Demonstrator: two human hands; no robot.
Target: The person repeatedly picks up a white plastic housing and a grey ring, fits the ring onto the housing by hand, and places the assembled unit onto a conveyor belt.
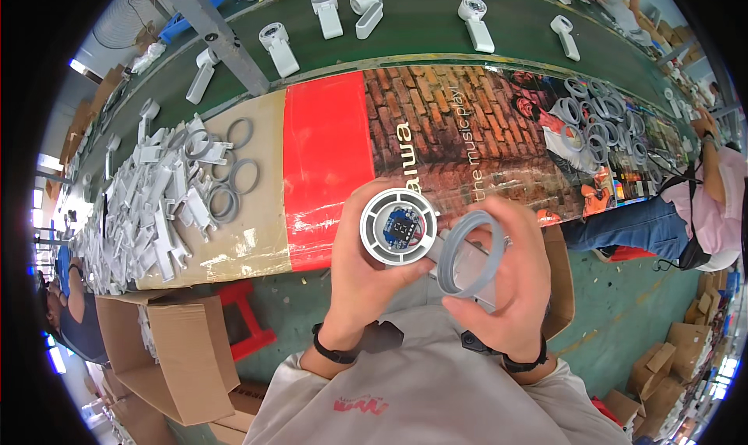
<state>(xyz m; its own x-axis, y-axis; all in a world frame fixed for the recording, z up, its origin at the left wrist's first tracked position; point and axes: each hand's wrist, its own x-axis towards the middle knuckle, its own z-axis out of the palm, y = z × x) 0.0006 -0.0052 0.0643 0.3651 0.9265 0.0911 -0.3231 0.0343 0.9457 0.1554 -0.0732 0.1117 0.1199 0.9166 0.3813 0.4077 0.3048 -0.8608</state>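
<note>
My left hand (351,277) is closed round the round head of a white handheld fan body (372,246). The head faces up, with a spoked white rim and a blue circuit board (399,228) with a dark chip and a red wire inside. Its handle (475,267) seems to run right, partly seen through a grey ring (447,270). My right hand (520,277) grips that ring between thumb and fingers, tilted and beside the fan head. Whether the right hand also touches the handle is hidden.
Loose white plastic parts (160,203) and grey rings (244,176) pile up at left; more rings (600,121) lie at right. Beyond the covered bench, fan bodies (477,26) rest on a green conveyor (421,32). Cardboard boxes (183,359) stand below. Co-workers (713,199) are at both sides.
</note>
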